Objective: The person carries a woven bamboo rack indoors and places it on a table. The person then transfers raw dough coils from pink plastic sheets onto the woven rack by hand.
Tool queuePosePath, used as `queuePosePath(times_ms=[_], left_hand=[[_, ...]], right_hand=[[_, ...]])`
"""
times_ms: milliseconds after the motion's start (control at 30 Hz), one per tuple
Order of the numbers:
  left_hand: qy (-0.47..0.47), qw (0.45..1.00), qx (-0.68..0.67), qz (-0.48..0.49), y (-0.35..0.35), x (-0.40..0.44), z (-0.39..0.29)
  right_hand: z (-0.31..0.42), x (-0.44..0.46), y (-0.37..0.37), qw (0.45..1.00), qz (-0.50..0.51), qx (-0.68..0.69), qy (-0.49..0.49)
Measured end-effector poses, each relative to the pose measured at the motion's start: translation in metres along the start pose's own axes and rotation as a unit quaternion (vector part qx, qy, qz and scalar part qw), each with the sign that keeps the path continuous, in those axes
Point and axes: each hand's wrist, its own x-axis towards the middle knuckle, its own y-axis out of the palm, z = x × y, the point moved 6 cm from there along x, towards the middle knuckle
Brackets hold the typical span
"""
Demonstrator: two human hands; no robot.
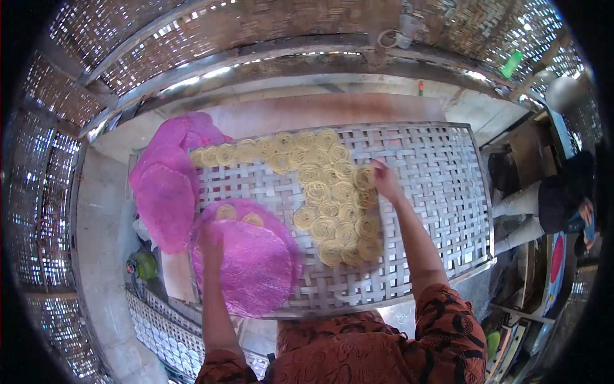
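Observation:
A woven bamboo rack (428,192) lies in front of me, with several round yellow noodle nests (328,208) laid close together in its middle and along its far left edge. My right hand (386,180) has its fingers pinched on a nest (365,178) at the right side of the group. My left hand (210,237) is over the left part of a round pink mat (256,275), its fingers blurred. Two nests (226,212) lie near the far edge of that mat, just beyond this hand.
More pink mats (163,185) are draped over the rack's left end. A green container (142,264) sits below on the left. At the right, a person in dark clothing (563,198) is beside shelves. A lower rack (169,342) holds pale round pieces.

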Motion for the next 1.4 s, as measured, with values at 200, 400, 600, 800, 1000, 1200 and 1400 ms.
queuePosePath(times_ms=[200,400,600,800,1000,1200,1400], left_hand=[[-0.043,0.998,0.046,-0.018,-0.034,-0.032,0.049],[-0.015,0.999,0.026,-0.043,-0.016,-0.024,0.073],[-0.058,0.994,-0.056,-0.072,-0.049,-0.020,0.073],[0.066,0.959,-0.266,-0.068,-0.107,0.030,0.097],[0.108,0.992,-0.016,0.056,-0.093,-0.001,0.057],[0.146,0.989,-0.023,0.025,-0.087,-0.030,0.041],[0.020,0.922,-0.385,-0.019,-0.108,0.020,0.046]], right_hand=[[0.082,-0.035,0.030,0.919,0.000,-0.362,-0.153],[0.200,-0.077,0.147,0.940,0.195,-0.148,-0.237],[0.240,-0.098,0.288,0.915,0.277,-0.089,-0.280],[0.256,-0.099,0.319,0.868,0.245,-0.250,-0.351],[0.247,-0.114,0.285,0.892,0.402,-0.099,-0.180],[0.185,-0.028,0.131,0.969,0.118,0.217,-0.010],[0.099,0.081,0.045,0.992,-0.106,0.066,-0.007]])
